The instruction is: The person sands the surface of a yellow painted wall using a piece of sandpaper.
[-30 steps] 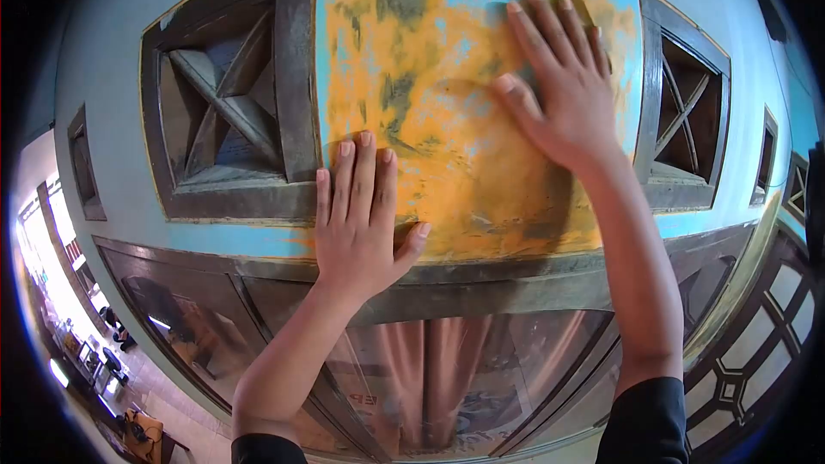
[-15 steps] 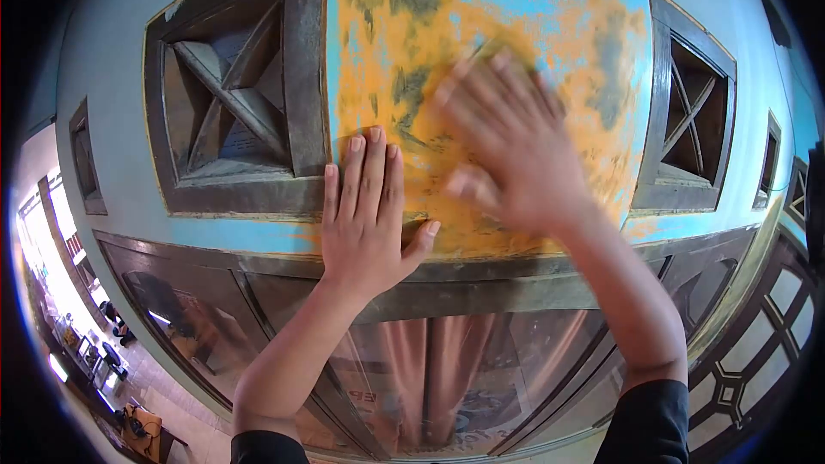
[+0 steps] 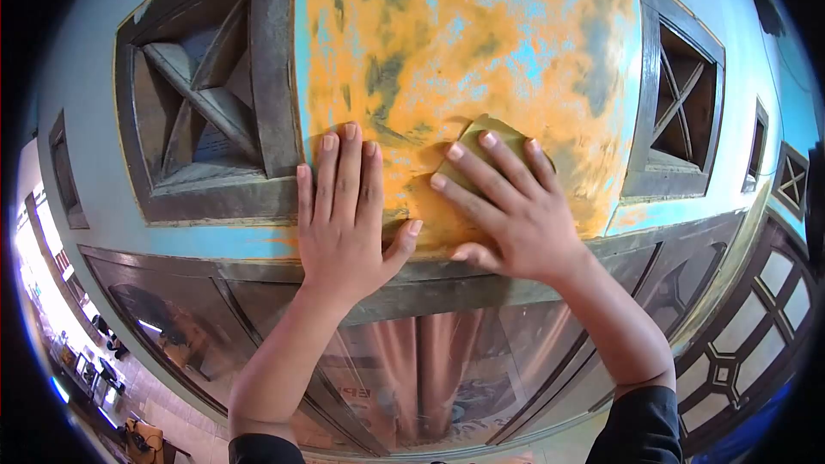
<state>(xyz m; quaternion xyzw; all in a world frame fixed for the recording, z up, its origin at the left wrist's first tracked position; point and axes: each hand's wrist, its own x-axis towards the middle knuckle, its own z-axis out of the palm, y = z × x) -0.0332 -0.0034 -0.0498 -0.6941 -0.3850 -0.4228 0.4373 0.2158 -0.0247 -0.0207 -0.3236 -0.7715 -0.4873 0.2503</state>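
Note:
A wall panel [image 3: 481,60] shows patches of orange, blue and dark grey. My right hand [image 3: 520,206] presses a greenish-brown sheet of sandpaper [image 3: 475,133] flat against the panel's lower part, its fingers spread over the sheet. To its left, my left hand [image 3: 344,215] lies flat at the lower left edge of the panel, fingers stretched upward and thumb out, holding nothing. Both palms are turned to the wall, and part of the sheet is hidden under the right fingers.
Wooden vent frames with crossed bars stand left [image 3: 202,94] and right [image 3: 683,103] of the panel. Below runs a wooden ledge [image 3: 430,294] above glass panes with a pinkish curtain [image 3: 438,369]. A patterned door [image 3: 748,344] is at the right.
My right hand has moved down the panel and is no longer blurred; the sheet under it now shows clearly. My left hand keeps its place on the wall while the view has shifted slightly.

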